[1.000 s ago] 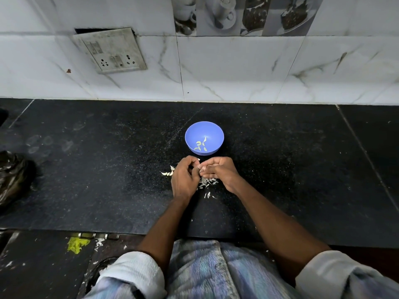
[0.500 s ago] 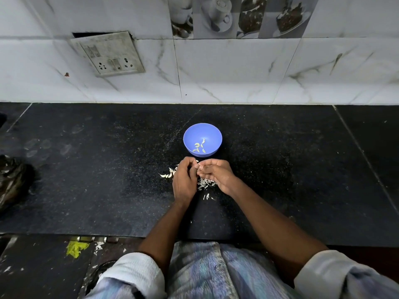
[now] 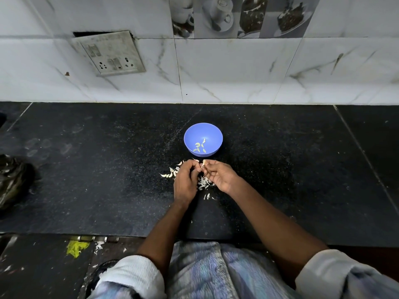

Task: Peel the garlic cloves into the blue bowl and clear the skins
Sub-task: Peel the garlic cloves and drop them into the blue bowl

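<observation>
A blue bowl [image 3: 203,132] stands on the black counter [image 3: 108,180], with several peeled garlic cloves [image 3: 200,146] in its bottom. Just in front of it my right hand [image 3: 220,175] pinches a small pale garlic clove [image 3: 203,163] at its fingertips. My left hand [image 3: 185,180] is curled close beside it, its fingertips by the clove; whether they touch it I cannot tell. Unpeeled cloves [image 3: 170,172] lie left of my left hand. A heap of white skins [image 3: 204,183] lies under and between my hands.
A dark crumpled bag [image 3: 13,182] sits at the counter's left edge. A tiled wall with a switch plate [image 3: 110,53] rises behind the counter. Scraps and a yellow-green bit [image 3: 75,248] lie on the floor below the front edge.
My hands have parted a little and my right hand has turned outward, so the clove shows at its fingertips. The bowl has not moved.
</observation>
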Available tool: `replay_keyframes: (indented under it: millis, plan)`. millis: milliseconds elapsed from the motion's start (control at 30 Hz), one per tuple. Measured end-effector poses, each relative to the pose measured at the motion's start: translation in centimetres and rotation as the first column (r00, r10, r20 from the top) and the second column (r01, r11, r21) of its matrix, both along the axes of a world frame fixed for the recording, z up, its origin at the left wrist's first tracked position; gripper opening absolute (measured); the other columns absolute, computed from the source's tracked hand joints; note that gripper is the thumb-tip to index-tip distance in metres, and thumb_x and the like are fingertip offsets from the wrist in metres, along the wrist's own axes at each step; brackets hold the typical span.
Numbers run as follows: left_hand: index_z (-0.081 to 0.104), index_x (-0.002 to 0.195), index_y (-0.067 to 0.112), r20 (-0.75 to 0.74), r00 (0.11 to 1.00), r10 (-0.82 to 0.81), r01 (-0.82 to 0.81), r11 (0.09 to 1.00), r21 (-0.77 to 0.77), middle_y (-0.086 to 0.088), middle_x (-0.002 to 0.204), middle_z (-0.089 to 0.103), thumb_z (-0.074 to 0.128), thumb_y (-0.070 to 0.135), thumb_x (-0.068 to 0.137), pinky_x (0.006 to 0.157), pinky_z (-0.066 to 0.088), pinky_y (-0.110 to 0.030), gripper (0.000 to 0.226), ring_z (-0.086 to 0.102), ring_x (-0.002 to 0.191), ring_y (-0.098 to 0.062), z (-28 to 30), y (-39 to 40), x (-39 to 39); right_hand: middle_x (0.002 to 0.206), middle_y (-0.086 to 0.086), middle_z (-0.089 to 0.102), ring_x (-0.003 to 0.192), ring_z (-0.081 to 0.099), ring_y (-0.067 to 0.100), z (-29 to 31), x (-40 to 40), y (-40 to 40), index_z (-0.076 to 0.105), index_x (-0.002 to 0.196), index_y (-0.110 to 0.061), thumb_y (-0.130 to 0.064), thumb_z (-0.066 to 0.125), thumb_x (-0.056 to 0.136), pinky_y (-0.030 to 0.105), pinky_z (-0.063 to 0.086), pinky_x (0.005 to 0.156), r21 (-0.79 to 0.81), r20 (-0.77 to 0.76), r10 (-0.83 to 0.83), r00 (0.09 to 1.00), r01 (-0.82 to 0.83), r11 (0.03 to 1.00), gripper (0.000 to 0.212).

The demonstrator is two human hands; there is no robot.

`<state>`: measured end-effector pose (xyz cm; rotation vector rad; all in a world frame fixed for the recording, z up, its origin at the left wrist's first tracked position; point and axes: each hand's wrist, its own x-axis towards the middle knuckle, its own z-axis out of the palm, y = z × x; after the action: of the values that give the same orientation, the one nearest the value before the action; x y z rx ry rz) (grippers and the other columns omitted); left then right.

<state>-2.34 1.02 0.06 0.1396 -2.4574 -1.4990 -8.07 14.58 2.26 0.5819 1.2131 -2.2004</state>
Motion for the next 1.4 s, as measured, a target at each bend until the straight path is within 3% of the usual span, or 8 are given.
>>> replay_keyframes:
  millis: [100,200,333,633,833,1000,1167,1400]
  plan:
    - [0.066,0.095,0.021,0.06,0.994,0.094,-0.104,0.973,0.204,0.007,0.09,0.071,0.064,0.015,0.103,0.069,0.057,-0.039,0.01,0.068,0.07,-0.018,0.0,0.2,-0.2,0.088,0.012,0.075,0.072,0.071,0.012,0.2,0.4,0.3,0.064,0.118,0.003,0.01,0.061,0.096,0.019,0.058,0.069,0.014,-0.057,0.04,0.998,-0.039,0.999,0.023]
    - [0.072,0.105,0.017,0.078,0.986,0.15,-0.166,0.947,0.277,0.004,0.096,0.075,0.062,0.007,0.102,0.069,0.058,-0.033,0.015,0.069,0.072,-0.016,0.1,0.1,-0.5,0.09,0.011,0.076,0.078,0.073,0.013,0.4,0.7,0.6,0.069,0.112,0.001,0.006,0.066,0.094,0.02,0.059,0.075,0.079,-0.145,0.09,0.985,-0.08,0.994,0.019]
    - [0.078,0.103,0.021,0.048,0.989,0.139,-0.146,0.969,0.199,0.009,0.096,0.078,0.065,0.018,0.101,0.08,0.06,-0.037,0.013,0.073,0.085,-0.013,0.0,0.0,-0.6,0.093,0.014,0.077,0.085,0.076,0.018,0.3,0.9,0.7,0.071,0.11,0.005,0.006,0.071,0.091,0.022,0.06,0.078,0.126,-0.192,0.118,0.974,-0.095,0.987,0.019]
    - [0.077,0.091,0.026,0.023,0.992,0.128,-0.13,0.983,0.132,0.013,0.088,0.077,0.078,0.018,0.092,0.062,0.053,-0.024,0.008,0.067,0.065,-0.007,1.0,0.1,-0.3,0.105,0.022,0.076,0.097,0.075,0.026,0.4,0.8,1.3,0.072,0.109,0.007,0.006,0.074,0.087,0.028,0.061,0.087,0.182,-0.232,0.182,0.956,-0.141,0.973,0.021]
    - [0.072,0.093,0.03,-0.015,0.993,0.12,-0.12,0.993,-0.006,0.014,0.093,0.072,0.076,0.023,0.09,0.065,0.055,-0.027,0.008,0.068,0.073,-0.009,1.2,-0.1,-0.2,0.108,0.022,0.076,0.103,0.073,0.031,0.3,0.8,1.5,0.075,0.107,0.003,0.001,0.079,0.085,0.038,0.058,0.099,0.229,-0.242,0.228,0.943,-0.173,0.958,0.022]
    - [0.074,0.094,0.026,0.058,0.993,0.1,-0.105,0.99,0.096,0.013,0.09,0.075,0.075,0.021,0.094,0.062,0.049,-0.024,0.006,0.064,0.065,-0.005,0.8,-0.2,-0.5,0.091,0.013,0.075,0.08,0.068,0.016,0.7,0.9,1.5,0.075,0.108,0.002,-0.005,0.078,0.089,0.028,0.057,0.081,0.292,-0.277,0.264,0.924,-0.181,0.939,0.02]
    - [0.076,0.101,0.024,0.042,0.997,0.062,-0.069,0.981,0.18,0.009,0.093,0.078,0.077,0.018,0.095,0.064,0.056,-0.035,0.008,0.07,0.069,-0.02,0.5,-0.5,-0.1,0.081,0.008,0.07,0.067,0.06,0.008,1.0,0.7,1.5,0.075,0.105,-0.001,-0.003,0.07,0.095,0.021,0.051,0.066,0.305,-0.252,0.283,0.925,-0.201,0.931,0.011]
    - [0.075,0.099,0.029,0.033,0.997,0.073,-0.074,0.997,0.007,0.017,0.095,0.075,0.078,0.023,0.093,0.069,0.056,-0.03,0.009,0.068,0.074,-0.01,0.4,-0.7,0.0,0.079,0.008,0.073,0.067,0.063,0.009,0.8,0.7,1.4,0.073,0.1,0.0,-0.004,0.065,0.099,0.019,0.054,0.063,0.342,-0.193,0.355,0.915,-0.276,0.898,0.009]
